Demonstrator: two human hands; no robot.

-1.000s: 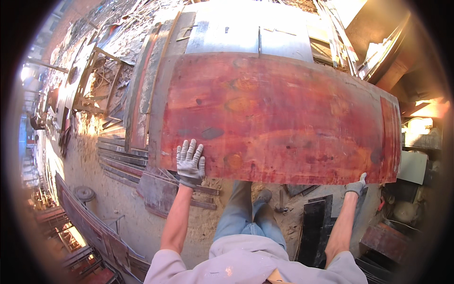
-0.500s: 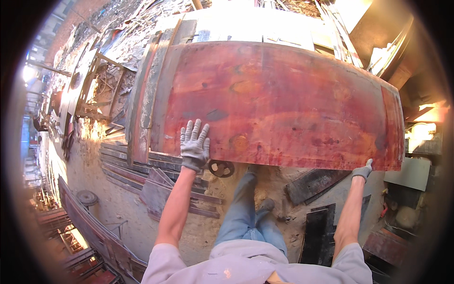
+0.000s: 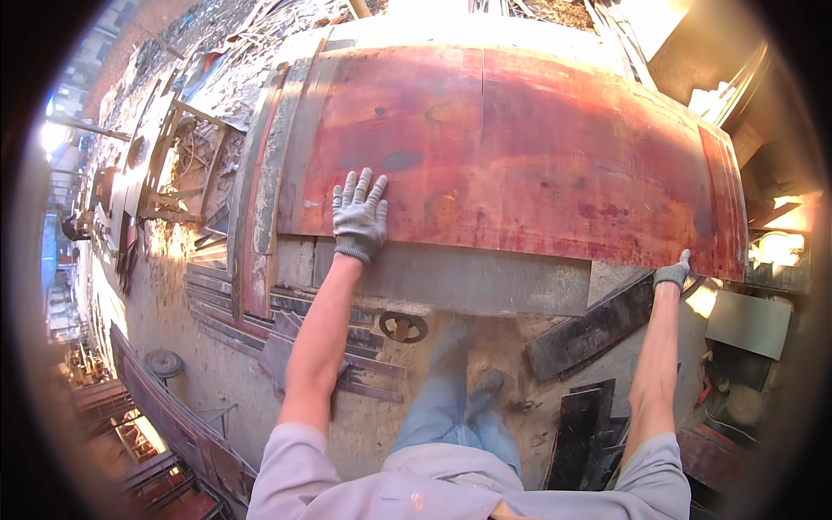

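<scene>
A large, stained red board [image 3: 529, 156], likely plywood, lies in front of me. My left hand [image 3: 360, 217], in a grey work glove, rests palm down near its front left edge with the fingers spread. At the front right corner my gloved right hand [image 3: 672, 270] grips the edge, thumb on top and the other fingers hidden beneath. Below the near edge a grey flat surface [image 3: 468, 279] shows, partly covered by the board.
Long narrow planks [image 3: 256, 191] lie along the board's left side. Dark panels [image 3: 585, 334] lie on the sandy ground to the right. A round black wheel-like piece [image 3: 403, 327] sits near my feet. Curved boards [image 3: 186, 407] stand at the left, with a small wheel [image 3: 163, 363] close by.
The red board has slid away from me, with both hands moving forward along with it. Its near edge now uncovers the grey surface underneath.
</scene>
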